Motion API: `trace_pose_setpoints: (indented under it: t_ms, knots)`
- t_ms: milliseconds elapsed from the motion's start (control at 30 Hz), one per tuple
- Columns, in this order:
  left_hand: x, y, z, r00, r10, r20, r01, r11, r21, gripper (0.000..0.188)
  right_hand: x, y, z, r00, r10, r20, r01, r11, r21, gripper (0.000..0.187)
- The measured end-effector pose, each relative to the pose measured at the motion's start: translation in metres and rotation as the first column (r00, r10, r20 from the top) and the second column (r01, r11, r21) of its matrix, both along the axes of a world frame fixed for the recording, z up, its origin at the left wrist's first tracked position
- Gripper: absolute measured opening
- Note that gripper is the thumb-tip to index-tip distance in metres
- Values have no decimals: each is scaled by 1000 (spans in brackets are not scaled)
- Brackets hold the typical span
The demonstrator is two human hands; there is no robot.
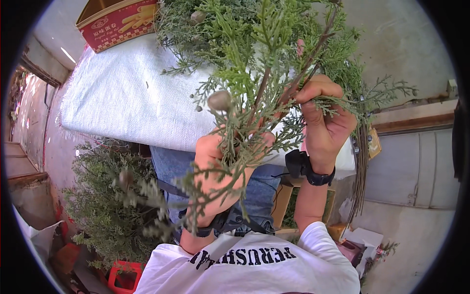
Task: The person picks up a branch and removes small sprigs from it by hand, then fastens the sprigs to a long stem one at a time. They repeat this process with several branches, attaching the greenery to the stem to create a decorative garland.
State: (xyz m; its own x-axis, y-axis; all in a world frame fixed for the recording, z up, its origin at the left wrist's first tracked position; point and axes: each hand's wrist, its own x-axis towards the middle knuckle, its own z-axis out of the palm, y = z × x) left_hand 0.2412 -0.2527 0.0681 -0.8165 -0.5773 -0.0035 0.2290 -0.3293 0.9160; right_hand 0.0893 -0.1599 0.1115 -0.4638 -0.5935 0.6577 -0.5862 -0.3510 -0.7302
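Obstacles: dense evergreen sprigs [254,59] fan from 11 to 2 o'clock above both hands, screening the table's far half. A round cone [219,100] hangs just beside the left hand [220,171] at 12 o'clock. The right hand [325,122] sits closed around the stems, close at the left hand's 2 o'clock. A red carton [117,22] blocks the table corner at 10 o'clock. A heap of cut greenery [105,210] fills the floor at 8 o'clock.

Free room: bare white table cloth [122,98] at 10 o'clock; grey concrete floor [406,44] at 2 o'clock.
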Motion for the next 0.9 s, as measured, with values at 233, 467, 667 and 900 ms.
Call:
trace_pose_setpoints:
  t_ms: [233,467,667,900]
  knots:
    - [1,-2,5,999,-33,-1,33,995,95,38,-6,0,0,992,-31,-126,37,998,46,11]
    - [-1,-4,6,996,-84,-10,82,928,364,37,-10,5,12,954,-31,-298,79,985,152,12]
    - [-10,-30,5,980,-181,-85,200,874,443,32,-18,-7,27,921,25,-389,85,961,263,11]
    - [5,-24,-1,986,156,51,-164,906,391,28,-14,-25,41,983,111,-144,-54,936,348,13]
